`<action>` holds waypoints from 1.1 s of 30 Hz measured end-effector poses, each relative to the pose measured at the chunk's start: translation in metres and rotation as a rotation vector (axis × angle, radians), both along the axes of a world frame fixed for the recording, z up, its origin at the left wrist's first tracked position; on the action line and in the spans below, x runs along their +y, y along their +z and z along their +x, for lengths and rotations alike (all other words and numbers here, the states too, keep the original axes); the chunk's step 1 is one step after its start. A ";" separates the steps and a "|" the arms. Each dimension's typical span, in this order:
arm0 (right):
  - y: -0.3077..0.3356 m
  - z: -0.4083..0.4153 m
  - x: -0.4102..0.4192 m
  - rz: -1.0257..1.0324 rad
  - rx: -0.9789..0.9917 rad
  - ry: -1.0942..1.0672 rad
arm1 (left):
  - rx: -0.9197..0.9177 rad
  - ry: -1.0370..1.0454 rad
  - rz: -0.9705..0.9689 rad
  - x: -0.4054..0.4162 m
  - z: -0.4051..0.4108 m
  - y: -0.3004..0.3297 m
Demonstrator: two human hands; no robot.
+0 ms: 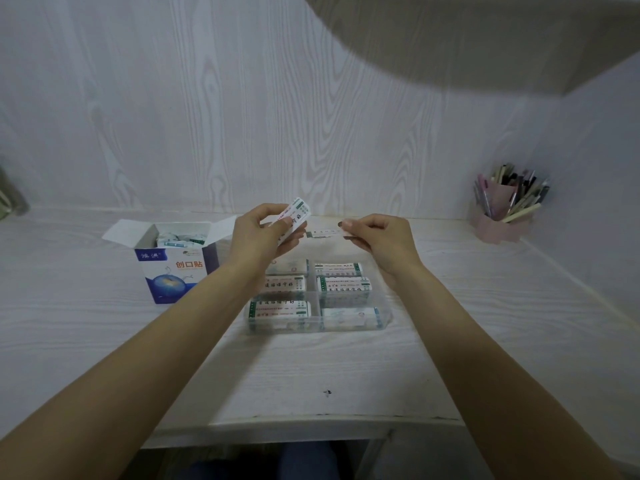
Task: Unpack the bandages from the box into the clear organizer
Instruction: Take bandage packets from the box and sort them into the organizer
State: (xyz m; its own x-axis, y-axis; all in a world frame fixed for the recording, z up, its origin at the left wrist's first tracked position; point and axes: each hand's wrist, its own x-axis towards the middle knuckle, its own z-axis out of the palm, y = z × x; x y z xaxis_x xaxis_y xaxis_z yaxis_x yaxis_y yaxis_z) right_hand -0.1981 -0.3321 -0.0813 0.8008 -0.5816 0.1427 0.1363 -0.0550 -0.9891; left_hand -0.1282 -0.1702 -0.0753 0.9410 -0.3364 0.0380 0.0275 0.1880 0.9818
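Observation:
My left hand (258, 233) holds a small stack of white wrapped bandages (297, 211) above the far edge of the clear organizer (382, 323). My right hand (377, 237) pinches one end of a single bandage (323, 233), which stretches flat toward the stack. The organizer sits on the desk below both hands, and its six compartments hold bandages with green print. The blue and white bandage box (176, 268) stands open to the left, with more bandages visible inside it.
A pink pen holder (498, 220) full of pens stands at the back right by the side wall. A shelf (485, 36) overhangs the upper right. The desk's front edge (311, 419) lies close to me.

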 end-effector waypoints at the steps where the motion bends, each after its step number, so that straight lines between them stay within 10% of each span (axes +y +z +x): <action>1: -0.001 0.001 -0.002 -0.047 0.029 -0.024 | 0.002 0.004 -0.007 0.000 0.001 0.000; 26: -0.021 0.019 -0.006 -0.968 0.613 0.036 | 0.001 -0.125 0.028 0.003 0.003 -0.005; 33: -0.005 0.010 -0.001 -0.594 0.276 -0.041 | 0.017 -0.179 0.090 0.000 0.002 -0.003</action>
